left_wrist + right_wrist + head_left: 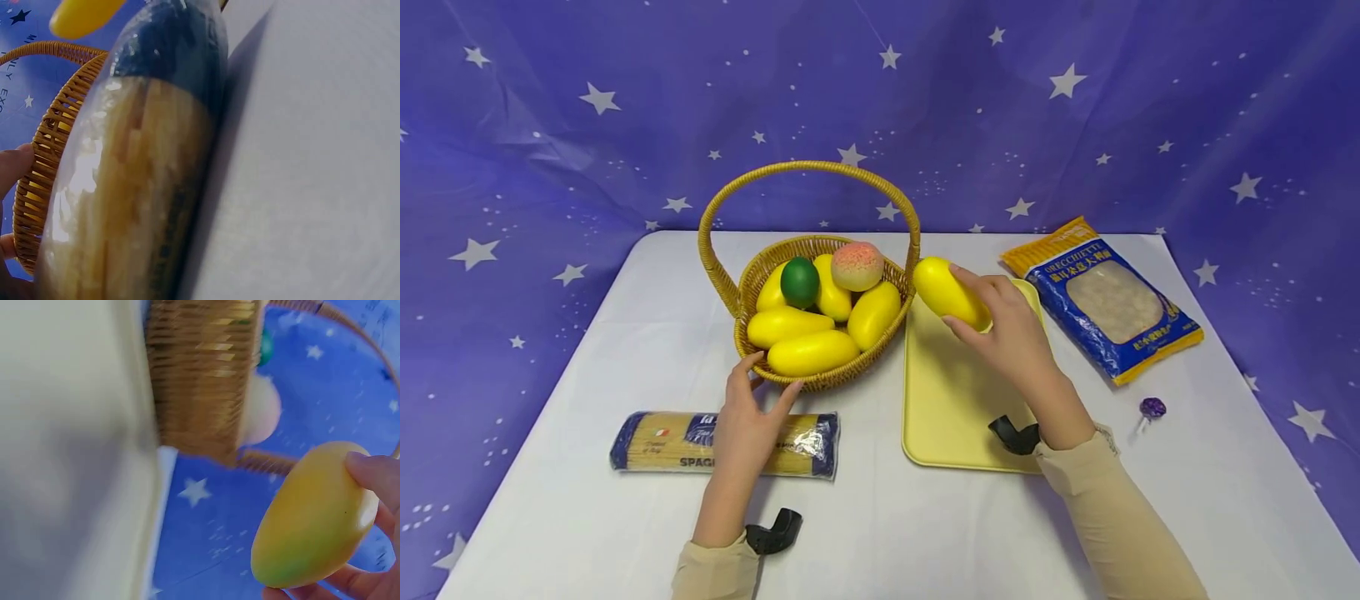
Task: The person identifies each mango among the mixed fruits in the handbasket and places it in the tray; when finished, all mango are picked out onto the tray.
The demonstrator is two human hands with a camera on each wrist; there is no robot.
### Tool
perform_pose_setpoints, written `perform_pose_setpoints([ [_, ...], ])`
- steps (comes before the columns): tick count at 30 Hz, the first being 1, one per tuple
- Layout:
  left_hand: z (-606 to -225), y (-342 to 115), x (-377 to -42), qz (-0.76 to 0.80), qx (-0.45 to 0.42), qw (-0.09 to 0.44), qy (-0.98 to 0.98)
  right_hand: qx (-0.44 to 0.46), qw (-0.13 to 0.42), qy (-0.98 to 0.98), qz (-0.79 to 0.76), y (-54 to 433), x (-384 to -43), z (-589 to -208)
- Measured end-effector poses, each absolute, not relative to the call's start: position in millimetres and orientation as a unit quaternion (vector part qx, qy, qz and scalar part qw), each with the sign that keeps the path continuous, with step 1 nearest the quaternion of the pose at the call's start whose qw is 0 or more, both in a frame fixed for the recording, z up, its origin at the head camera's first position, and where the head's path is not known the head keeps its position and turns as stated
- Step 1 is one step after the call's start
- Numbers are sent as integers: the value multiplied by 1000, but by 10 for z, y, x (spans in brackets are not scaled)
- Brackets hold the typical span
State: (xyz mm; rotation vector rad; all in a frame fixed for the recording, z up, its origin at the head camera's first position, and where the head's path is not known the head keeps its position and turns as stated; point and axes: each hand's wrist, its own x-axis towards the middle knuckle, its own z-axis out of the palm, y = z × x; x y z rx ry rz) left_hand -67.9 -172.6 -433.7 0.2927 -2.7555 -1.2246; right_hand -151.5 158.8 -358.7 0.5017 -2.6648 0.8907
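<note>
My right hand [1011, 329] holds a yellow toy mango [951, 292] between thumb and fingers, raised above a pale yellow tray [936, 425]. In the right wrist view the mango [315, 515] shows a greenish end. To its left stands a wicker basket [827, 379] with a tall handle, holding several yellow mangoes, a small green fruit [800, 282] and a pinkish peach [857, 265]. My left hand [750, 425] touches the basket's near side, thumb and fingers spread; in the left wrist view the thumb [15, 167] rests against the weave.
A spaghetti pack [658, 442] lies under my left hand and forearm. Right of the tray lies a blue and orange orecchiette bag [1112, 300], overlapping the tray's far corner area in view. A purple-wrapped lollipop [1152, 407] is near the right edge. Starry purple cloth [970, 125] hangs behind.
</note>
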Motion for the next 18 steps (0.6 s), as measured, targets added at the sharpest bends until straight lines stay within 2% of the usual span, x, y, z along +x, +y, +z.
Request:
perform_pose_setpoints([
  [11, -4344, -1727, -689, -393, 98, 54, -913, 71, 8, -921, 382, 1663, -1795, -3978],
  [18, -4352, -1728, -683, -390, 94, 55, -914, 44, -34, -912, 406, 1557, -1938, -4087],
])
